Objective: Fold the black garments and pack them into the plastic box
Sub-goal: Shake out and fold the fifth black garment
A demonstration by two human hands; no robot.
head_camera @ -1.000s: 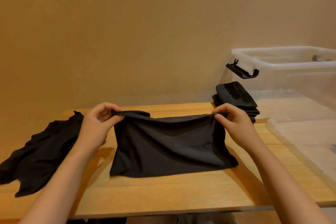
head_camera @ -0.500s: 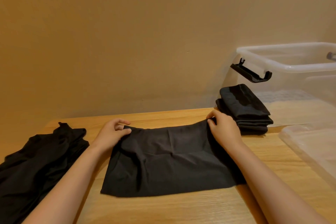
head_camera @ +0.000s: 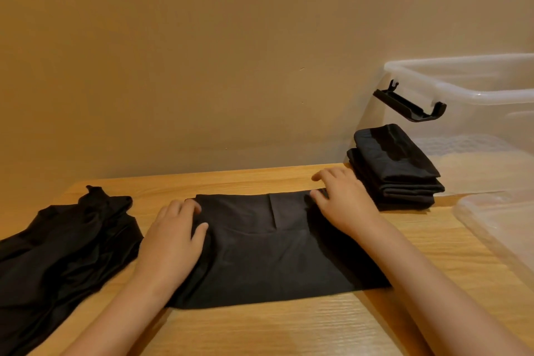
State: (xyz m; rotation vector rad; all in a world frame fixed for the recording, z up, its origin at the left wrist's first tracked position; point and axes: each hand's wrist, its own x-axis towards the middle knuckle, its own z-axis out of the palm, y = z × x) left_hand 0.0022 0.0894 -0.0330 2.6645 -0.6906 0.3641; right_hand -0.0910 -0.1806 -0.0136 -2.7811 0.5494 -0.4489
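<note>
A black garment [head_camera: 268, 251] lies flat on the wooden table [head_camera: 289, 329], folded into a rough rectangle. My left hand [head_camera: 173, 240] presses flat on its left edge, fingers spread. My right hand [head_camera: 344, 199] rests flat on its far right corner. A stack of folded black garments [head_camera: 396, 165] stands to the right, beside the clear plastic box [head_camera: 462, 89]. A heap of unfolded black garments [head_camera: 57, 254] lies at the left.
The box's black latch handle [head_camera: 410, 104] sticks out from its left wall above the folded stack. A clear plastic lid [head_camera: 502, 228] lies at the table's right edge. A plain wall stands right behind the table.
The garment's top edge, held up a second ago in both hands, has been laid down away from me onto the table. Both hands have let go and now press flat on it.
</note>
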